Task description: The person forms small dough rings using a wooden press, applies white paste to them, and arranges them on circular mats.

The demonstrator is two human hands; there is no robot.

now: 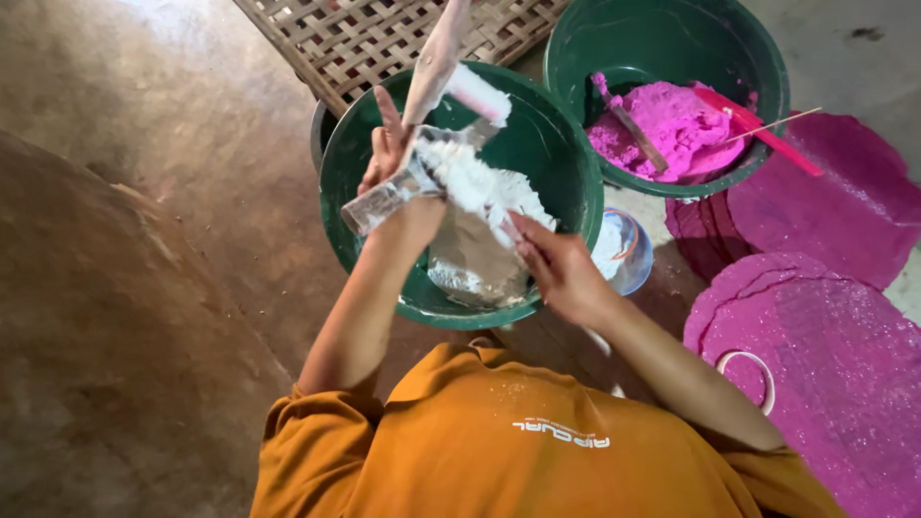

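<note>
Fingers of the left hand [389,158] are closed around a paste-coated flat metal scraper [460,177]. Its long axis is slanted down-right toward the right hand [561,269], by which its lower end is pinched.

At twelve o'clock the woven bamboo mat [384,38] runs off the top edge, while the white paste [480,182] hides the tool's blade [384,203] and the green basin's [547,144] floor.

A dark green basin [566,163] is showing white paste [480,187]; a 2nd green basin [758,67] is holding bright pink dough [672,129]. Glittering magenta sheets [835,355] are lying beside a tan woven mat [365,38]. An orange shirt [480,451] is glowing below.
</note>
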